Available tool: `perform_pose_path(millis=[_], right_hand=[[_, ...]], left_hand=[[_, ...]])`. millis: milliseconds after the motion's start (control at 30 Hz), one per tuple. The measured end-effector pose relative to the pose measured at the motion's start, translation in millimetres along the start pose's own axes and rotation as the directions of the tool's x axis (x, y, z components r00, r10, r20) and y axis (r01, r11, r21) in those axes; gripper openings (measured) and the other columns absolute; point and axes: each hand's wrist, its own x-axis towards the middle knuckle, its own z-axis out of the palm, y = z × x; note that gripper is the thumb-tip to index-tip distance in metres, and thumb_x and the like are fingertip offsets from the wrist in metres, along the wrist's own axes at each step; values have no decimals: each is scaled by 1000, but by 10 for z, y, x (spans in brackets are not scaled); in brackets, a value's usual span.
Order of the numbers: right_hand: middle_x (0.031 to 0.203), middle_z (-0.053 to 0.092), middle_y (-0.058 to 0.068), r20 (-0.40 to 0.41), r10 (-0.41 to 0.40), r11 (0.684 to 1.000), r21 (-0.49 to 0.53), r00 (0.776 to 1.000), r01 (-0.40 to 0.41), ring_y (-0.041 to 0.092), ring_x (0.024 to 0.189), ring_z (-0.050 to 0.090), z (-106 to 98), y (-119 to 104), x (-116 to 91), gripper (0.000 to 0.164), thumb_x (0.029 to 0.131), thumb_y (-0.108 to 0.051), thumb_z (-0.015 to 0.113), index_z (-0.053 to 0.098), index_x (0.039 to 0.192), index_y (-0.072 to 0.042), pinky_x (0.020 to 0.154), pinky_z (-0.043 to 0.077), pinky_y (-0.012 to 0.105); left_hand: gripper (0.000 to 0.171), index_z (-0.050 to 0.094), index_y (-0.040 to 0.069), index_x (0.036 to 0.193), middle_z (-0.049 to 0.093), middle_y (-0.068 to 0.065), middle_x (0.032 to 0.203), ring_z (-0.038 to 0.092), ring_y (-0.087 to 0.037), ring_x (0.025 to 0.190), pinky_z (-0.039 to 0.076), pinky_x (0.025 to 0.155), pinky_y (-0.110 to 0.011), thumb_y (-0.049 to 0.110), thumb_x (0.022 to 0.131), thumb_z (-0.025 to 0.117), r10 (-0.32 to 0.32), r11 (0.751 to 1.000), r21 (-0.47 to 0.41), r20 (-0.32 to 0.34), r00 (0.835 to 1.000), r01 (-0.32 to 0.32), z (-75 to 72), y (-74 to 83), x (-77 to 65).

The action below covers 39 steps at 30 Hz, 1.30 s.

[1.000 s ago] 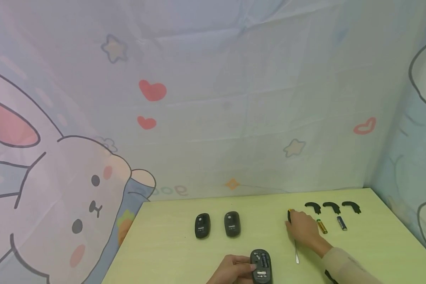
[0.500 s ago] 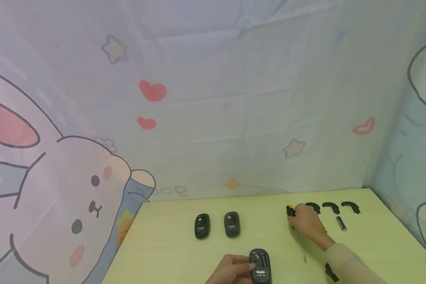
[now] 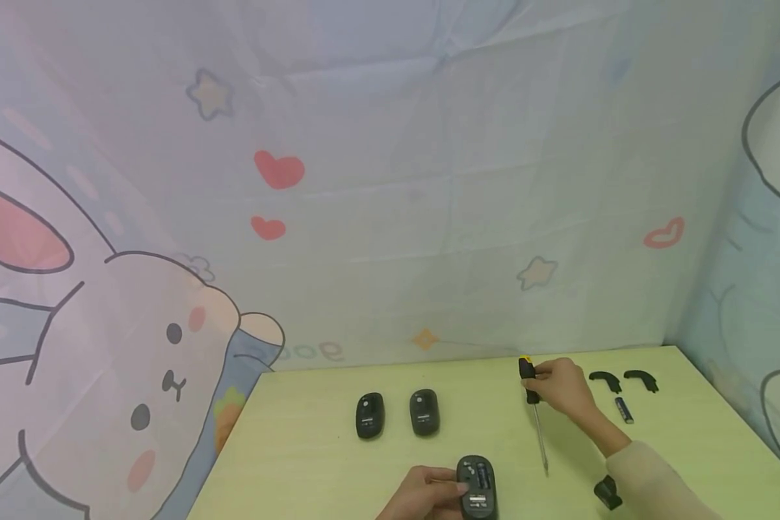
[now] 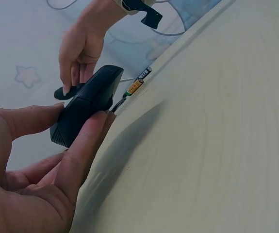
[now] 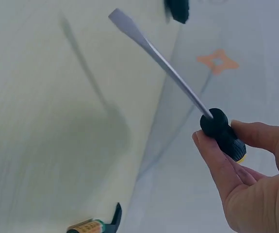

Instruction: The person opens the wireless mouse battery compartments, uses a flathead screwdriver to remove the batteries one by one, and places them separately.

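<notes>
My left hand [image 3: 425, 495] holds a dark computer mouse [image 3: 477, 498] by its side, underside up, near the front of the table. Its battery compartment lies uncovered, with a dark battery [image 3: 483, 475] in it. Between thumb and fingers, my right hand [image 3: 562, 386] grips a flat-head screwdriver [image 5: 175, 75] by its black handle [image 3: 529, 386] with a yellow end. In the right wrist view, the blade is raised off the table and casts a shadow. From the left wrist, the mouse [image 4: 88, 104] appears edge-on, with the right hand [image 4: 81, 53] beyond it.
Two more mice [image 3: 370, 415] lie underside up at the back left. Curved black pieces [image 3: 641, 380] and a dark battery [image 3: 624, 410] lie at the back right. An orange-green battery [image 4: 135, 87] shows in the left wrist view. A printed cloth [image 3: 390, 217] hangs behind the table.
My right hand has raised the screwdriver off the table and shifted slightly back; its handle now stands farther back. The left hand and its mouse have barely moved.
</notes>
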Motion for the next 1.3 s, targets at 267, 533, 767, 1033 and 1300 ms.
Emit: perform_pose_path(millis=[267,533,767,1033,1300], right_hand=[[125,68,40,57,55,972,226,997,-67,38,97,79,-115,-191,-36,54,97,-14,75,56,136,20,83,69,42],[129,67,37,72,7,945,326,997,-30,34,103,79,-212,-345,-119,60,95,-14,79,55,140,17,87,68,37],[121,77,19,7,-56,972,229,998,53,29,110,75,-269,-452,-203,49,92,-31,83,72,129,0,100,61,55],[120,78,17,-47,-100,968,224,994,108,15,102,78,-306,-634,-302,51,90,-33,85,73,129,-3,93,66,40],[116,79,20,-73,-151,940,299,986,166,-3,93,75,-315,-738,-382,48,92,-27,83,70,130,-1,88,65,23]], left_hand=[[40,69,-1,131,80,-17,111,80,-30,102,68,88,-38,20,97,73,2,999,-44,13,1000,-1,-7,1,4],[38,70,-1,130,80,-20,110,80,-30,100,68,86,-39,18,97,72,37,998,-60,23,999,-36,2,-3,9],[38,70,-1,129,80,-19,110,80,-29,101,68,88,-39,18,96,73,52,997,-53,20,998,-51,2,25,21],[38,71,-1,128,81,-19,108,80,-29,100,68,88,-39,18,95,73,78,997,-21,2,997,-78,26,65,49],[40,69,-5,130,80,-20,111,80,-27,100,68,87,-38,15,96,72,92,995,-24,7,996,-92,22,108,86]])
